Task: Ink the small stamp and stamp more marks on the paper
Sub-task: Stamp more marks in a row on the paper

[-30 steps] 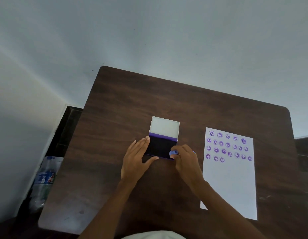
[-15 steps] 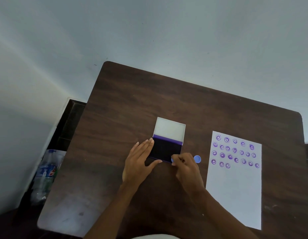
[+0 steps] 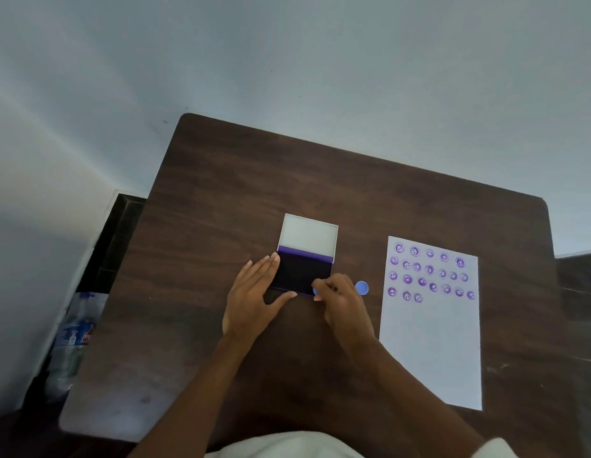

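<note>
Brown table (image 3: 221, 200): dark wood, holding everything.
Left hand (image 3: 254, 299): flat on the table with fingers spread out, its fingertips touching the left edge of the ink pad.
Right hand (image 3: 342, 300): fingers pinched shut on the small stamp (image 3: 315, 290) at the near right corner of the ink pad.
Ink pad (image 3: 302, 274): dark and open, with its white lid (image 3: 309, 234) tipped back on the far side.
Blue cap (image 3: 362, 287): round, just right of the right hand.
Paper (image 3: 429, 352): white, right of the cap, with rows of purple marks (image 3: 429, 270) at its far end.
</note>
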{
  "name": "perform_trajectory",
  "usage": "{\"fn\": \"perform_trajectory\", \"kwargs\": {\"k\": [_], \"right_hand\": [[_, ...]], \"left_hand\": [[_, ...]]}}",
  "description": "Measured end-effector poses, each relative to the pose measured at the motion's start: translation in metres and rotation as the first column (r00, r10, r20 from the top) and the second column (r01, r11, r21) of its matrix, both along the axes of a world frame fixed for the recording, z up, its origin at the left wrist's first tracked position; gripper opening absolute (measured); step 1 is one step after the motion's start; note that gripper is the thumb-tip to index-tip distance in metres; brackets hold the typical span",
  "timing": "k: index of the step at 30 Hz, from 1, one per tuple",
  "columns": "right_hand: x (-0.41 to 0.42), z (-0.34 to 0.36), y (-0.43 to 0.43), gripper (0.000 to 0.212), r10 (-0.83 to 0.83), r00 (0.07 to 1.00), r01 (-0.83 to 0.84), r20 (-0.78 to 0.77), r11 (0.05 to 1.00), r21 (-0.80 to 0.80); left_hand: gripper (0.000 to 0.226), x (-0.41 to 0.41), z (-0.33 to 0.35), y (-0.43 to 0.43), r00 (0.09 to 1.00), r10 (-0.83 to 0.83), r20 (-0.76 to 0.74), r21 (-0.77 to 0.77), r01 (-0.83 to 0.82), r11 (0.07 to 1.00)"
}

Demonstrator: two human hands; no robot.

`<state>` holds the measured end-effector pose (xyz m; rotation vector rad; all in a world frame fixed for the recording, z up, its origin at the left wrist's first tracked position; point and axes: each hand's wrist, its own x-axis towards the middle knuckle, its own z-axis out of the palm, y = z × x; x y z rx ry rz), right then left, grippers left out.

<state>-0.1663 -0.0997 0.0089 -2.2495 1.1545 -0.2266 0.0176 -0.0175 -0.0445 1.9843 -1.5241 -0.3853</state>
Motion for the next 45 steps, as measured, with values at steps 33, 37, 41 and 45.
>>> {"fn": "perform_trajectory", "kwargs": {"k": [33,37,41,45], "right_hand": [[-0.189,0.014,-0.054,0.024,-0.500,0.862,0.504,0.084,0.863,-0.033],[-0.189,0.009,-0.054,0.025,-0.504,0.860,0.506,0.073,0.863,-0.002],[-0.188,0.004,-0.052,0.025,-0.531,0.846,0.529,0.053,0.847,0.045],[-0.184,0.002,-0.054,0.024,-0.579,0.815,0.575,0.039,0.815,0.078]], "left_hand": [[0.047,-0.186,-0.013,-0.006,0.868,-0.454,0.201,-0.006,0.465,0.885],[0.047,-0.186,-0.011,-0.006,0.870,-0.457,0.186,-0.007,0.466,0.885],[0.047,-0.186,-0.010,-0.006,0.873,-0.456,0.171,-0.016,0.465,0.885],[0.047,-0.186,-0.009,-0.006,0.872,-0.457,0.178,-0.010,0.466,0.885]]}}
